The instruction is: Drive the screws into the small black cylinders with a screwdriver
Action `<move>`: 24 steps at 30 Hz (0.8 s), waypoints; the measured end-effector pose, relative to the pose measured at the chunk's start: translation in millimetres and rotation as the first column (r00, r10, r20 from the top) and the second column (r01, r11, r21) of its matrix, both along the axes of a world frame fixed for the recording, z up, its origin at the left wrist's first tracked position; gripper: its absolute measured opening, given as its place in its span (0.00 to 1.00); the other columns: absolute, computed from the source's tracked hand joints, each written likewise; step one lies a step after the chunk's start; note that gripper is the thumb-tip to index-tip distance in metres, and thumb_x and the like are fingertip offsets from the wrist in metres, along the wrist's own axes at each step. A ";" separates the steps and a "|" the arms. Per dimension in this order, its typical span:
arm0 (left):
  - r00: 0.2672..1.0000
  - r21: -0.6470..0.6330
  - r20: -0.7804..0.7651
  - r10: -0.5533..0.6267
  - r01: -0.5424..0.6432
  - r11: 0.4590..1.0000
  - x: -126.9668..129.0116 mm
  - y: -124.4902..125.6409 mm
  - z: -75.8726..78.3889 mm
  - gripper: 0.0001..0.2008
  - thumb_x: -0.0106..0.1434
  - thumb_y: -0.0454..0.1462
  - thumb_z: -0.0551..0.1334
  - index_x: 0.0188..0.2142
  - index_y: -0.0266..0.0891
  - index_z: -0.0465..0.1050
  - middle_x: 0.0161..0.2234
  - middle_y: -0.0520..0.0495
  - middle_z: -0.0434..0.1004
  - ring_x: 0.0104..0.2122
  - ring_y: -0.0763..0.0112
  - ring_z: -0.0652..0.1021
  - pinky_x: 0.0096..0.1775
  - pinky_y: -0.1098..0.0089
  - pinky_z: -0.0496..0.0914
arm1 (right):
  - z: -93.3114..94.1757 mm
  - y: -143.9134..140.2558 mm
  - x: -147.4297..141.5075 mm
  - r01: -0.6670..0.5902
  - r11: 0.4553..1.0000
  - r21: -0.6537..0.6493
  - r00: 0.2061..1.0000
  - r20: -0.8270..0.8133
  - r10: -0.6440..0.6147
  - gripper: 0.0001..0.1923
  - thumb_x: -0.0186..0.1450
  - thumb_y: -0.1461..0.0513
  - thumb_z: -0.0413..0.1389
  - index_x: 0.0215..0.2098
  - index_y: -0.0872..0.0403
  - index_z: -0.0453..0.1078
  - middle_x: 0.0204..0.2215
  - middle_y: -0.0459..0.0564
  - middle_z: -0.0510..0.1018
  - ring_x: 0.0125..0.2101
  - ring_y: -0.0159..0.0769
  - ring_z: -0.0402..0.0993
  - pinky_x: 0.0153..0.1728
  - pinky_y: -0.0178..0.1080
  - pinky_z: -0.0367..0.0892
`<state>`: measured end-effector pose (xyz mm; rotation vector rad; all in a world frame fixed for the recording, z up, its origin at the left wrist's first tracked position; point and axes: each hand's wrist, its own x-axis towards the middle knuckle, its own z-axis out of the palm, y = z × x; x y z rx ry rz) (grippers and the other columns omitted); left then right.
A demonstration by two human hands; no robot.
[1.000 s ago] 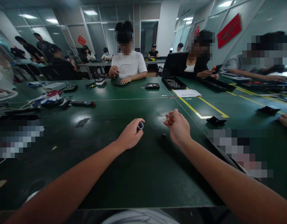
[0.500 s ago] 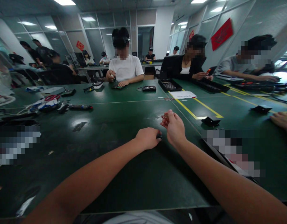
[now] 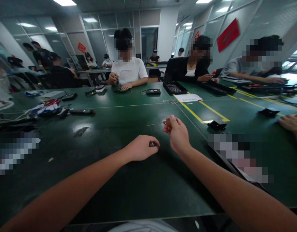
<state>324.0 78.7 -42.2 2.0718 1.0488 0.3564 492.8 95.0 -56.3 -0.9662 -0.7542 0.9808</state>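
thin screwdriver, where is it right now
In the head view the thin screwdriver is pinched in the right hand, raised above the green table, its shaft pointing left, just beyond the left hand.

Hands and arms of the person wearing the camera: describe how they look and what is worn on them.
Both arms are bare from the bottom edge of the picture to the wrist; no sleeves show. The left hand and right hand wear no gloves. No watch, bracelet or ring can be seen, and no markings or cables. A strip of pale clothing shows at the bottom edge between the arms.
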 end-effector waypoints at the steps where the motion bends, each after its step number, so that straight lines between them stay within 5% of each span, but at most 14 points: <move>1: 0.998 -0.105 0.052 0.022 -0.016 0.994 -7.7 -3.2 2.7 0.15 0.62 0.39 0.61 0.46 0.40 0.79 0.41 0.45 0.81 0.32 0.69 0.77 0.36 0.68 0.71 | -0.6 -0.5 -0.8 -0.008 1.000 -0.005 1.000 -0.004 0.008 0.20 0.57 0.45 0.64 0.29 0.51 0.71 0.22 0.42 0.72 0.23 0.30 0.67 0.26 0.35 0.68; 6: 0.896 -0.469 0.273 0.349 -0.193 0.862 -56.0 -9.1 13.5 0.16 0.60 0.38 0.62 0.46 0.36 0.79 0.37 0.44 0.77 0.25 0.75 0.71 0.23 0.75 0.59 | -4.0 -1.6 -2.7 -0.038 0.999 -0.033 0.999 -0.003 0.038 0.18 0.58 0.46 0.65 0.30 0.51 0.73 0.22 0.42 0.73 0.24 0.29 0.67 0.26 0.34 0.68; 12: 0.462 -0.686 0.451 0.764 -0.367 0.628 -137.6 -1.6 19.6 0.08 0.58 0.33 0.60 0.38 0.34 0.74 0.30 0.48 0.68 0.23 0.74 0.69 0.19 0.76 0.60 | -8.6 -1.0 -2.6 -0.081 0.996 -0.049 0.997 0.009 0.081 0.18 0.59 0.46 0.64 0.31 0.52 0.73 0.24 0.43 0.74 0.25 0.30 0.68 0.27 0.34 0.68; 16: 0.227 -0.712 0.490 0.842 -0.452 0.537 -193.0 -3.7 22.7 0.03 0.59 0.30 0.59 0.35 0.34 0.69 0.29 0.50 0.66 0.22 0.74 0.67 0.18 0.76 0.61 | -11.1 -0.2 -2.9 -0.087 0.994 -0.062 0.996 0.031 0.089 0.17 0.60 0.47 0.64 0.31 0.52 0.73 0.24 0.43 0.73 0.26 0.31 0.68 0.28 0.35 0.69; 24: -0.067 -0.701 0.487 0.871 -0.625 0.344 -276.0 -21.9 24.9 0.07 0.51 0.27 0.55 0.32 0.35 0.66 0.27 0.49 0.65 0.20 0.72 0.66 0.19 0.73 0.66 | -11.5 1.1 -3.5 -0.088 0.992 -0.088 0.995 0.044 0.092 0.16 0.60 0.47 0.64 0.31 0.51 0.74 0.24 0.43 0.73 0.25 0.31 0.68 0.27 0.35 0.68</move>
